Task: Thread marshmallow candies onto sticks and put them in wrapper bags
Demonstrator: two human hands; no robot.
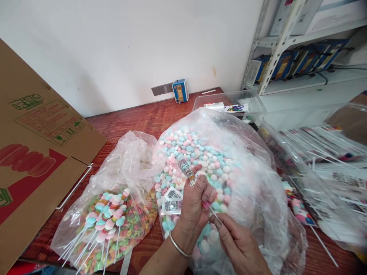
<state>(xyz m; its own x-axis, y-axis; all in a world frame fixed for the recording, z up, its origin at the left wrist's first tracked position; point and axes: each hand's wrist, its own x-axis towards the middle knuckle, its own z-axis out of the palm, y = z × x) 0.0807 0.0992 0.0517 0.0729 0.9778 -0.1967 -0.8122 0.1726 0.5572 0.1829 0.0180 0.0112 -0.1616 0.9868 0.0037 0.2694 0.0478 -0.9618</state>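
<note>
My left hand (193,206), with a bangle at the wrist, is closed around a candy on a stick; most of the candy is hidden by the fingers. A clear printed wrapper (185,169) sticks up above the thumb. From the lower side of that fist comes a white stick (213,211), which my right hand (236,238) pinches between thumb and fingertips. Both hands are over a big clear bag of pink, blue and white marshmallows (197,152). More printed clear wrappers (172,205) lie on the bag, left of my left hand.
Marshmallow candies on sticks (110,212) rest on a bag of ring-shaped candies (140,221) at left. A cardboard box (57,126) stands beyond it. Clear bins (286,168) with sticks and packets line the right. A blue device (180,91) sits against the wall.
</note>
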